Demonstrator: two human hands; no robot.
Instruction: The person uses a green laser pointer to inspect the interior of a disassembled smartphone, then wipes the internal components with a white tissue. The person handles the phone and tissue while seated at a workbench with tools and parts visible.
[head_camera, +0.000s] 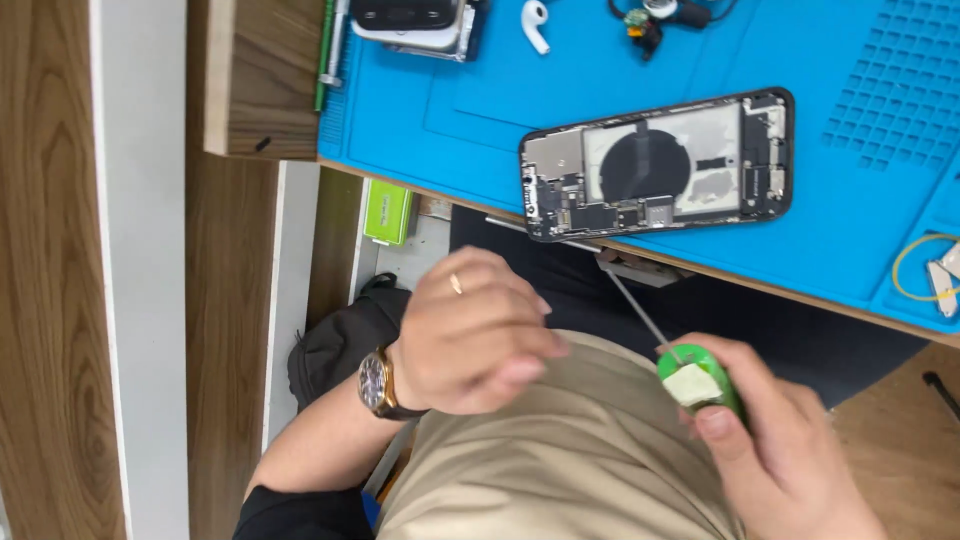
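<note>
Screwdriver (690, 375) sits in right hand (790, 450); left hand (470, 335) loosely curled, empty.

Your green-handled metal screwdriver (700, 380) sits over beige trousers (560, 470), beside a bright blue grid-patterned rubber mat (850, 170) and black-framed opened phone (657, 165).

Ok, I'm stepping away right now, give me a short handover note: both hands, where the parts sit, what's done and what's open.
Left hand: loosely closed above the lap, nothing visibly held.
Right hand: grips the green-handled screwdriver, shaft pointing toward the desk edge.
Opened phone: lies on the blue mat near the edge, back off, internals exposed.
Done: phone opened.
Left: tool not yet touching the phone; earbud and small parts lie on the mat.
</note>
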